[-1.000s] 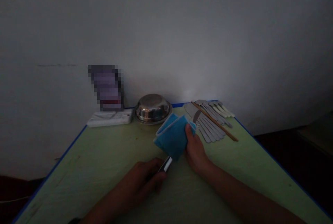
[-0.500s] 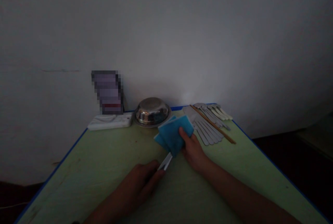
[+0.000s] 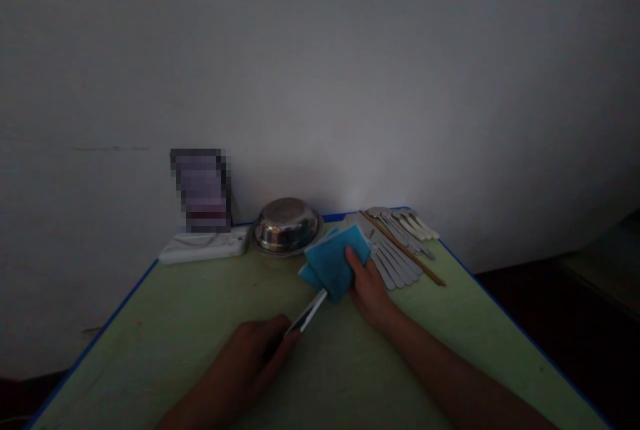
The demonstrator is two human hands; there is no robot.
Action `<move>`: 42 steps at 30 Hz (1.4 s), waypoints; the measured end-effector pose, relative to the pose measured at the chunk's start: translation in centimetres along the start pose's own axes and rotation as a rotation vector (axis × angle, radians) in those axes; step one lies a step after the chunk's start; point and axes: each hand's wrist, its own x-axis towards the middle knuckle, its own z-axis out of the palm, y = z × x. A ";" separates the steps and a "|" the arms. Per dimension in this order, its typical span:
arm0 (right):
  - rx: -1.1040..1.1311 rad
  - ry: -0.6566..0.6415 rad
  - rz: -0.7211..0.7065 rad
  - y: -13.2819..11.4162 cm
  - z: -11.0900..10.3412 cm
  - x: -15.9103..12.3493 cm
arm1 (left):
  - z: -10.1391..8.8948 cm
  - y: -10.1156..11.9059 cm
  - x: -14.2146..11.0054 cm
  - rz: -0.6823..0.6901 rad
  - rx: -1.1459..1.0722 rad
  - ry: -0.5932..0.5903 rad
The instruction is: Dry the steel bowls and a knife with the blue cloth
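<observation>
My left hand (image 3: 257,353) is closed on a slim silvery utensil (image 3: 309,312) with two bright edges and a dark gap between them. Its near end is hidden in my fingers, so its kind is unclear. The far end meets the lower edge of a folded blue cloth (image 3: 336,260), which hides the rest. My right hand (image 3: 369,287) grips this cloth, thumb on top, fingers out of sight beneath. Both hands are over the green tabletop (image 3: 210,303). Just beyond the right hand, several flat metal handles (image 3: 397,263) lie fanned out.
An upside-down steel bowl (image 3: 287,227) stands by the wall. To its left, a pixelated upright device (image 3: 203,190) is behind a white power strip (image 3: 203,247). Wooden chopsticks (image 3: 405,250) lie at right, beside metal spoons (image 3: 400,227) and pale-handled cutlery (image 3: 420,225).
My left hand has drawn back towards the lower left, and more of the silvery utensil shows outside the cloth. My right hand keeps its grip on the cloth. The camera view has shifted slightly.
</observation>
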 end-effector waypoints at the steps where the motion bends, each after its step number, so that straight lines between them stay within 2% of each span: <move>1: -0.020 -0.001 -0.007 0.1 -0.1 0.0 | 0.0 -0.2 0.1 -0.016 0.004 0.002; 10: -0.114 -0.006 -0.038 0.8 -0.8 0.2 | 0.7 -0.5 0.3 0.001 0.059 0.002; 18: -0.370 0.061 -0.034 -0.8 -0.3 -0.6 | 1.2 -0.9 0.2 0.015 0.064 0.005; 24: -0.464 0.066 -0.014 -1.5 0.1 -1.0 | 1.4 -0.8 0.4 -0.002 0.094 0.006; 32: -0.487 -0.034 -0.056 -1.6 0.4 -1.0 | 1.9 -0.9 0.7 -0.008 0.112 0.002; 37: -0.574 0.014 -0.039 -2.0 0.6 -1.1 | 1.5 -0.6 0.8 -0.015 0.095 0.005; 42: -0.598 -0.019 -0.029 -2.1 0.5 -1.0 | 1.6 -1.2 1.0 -0.031 0.059 0.001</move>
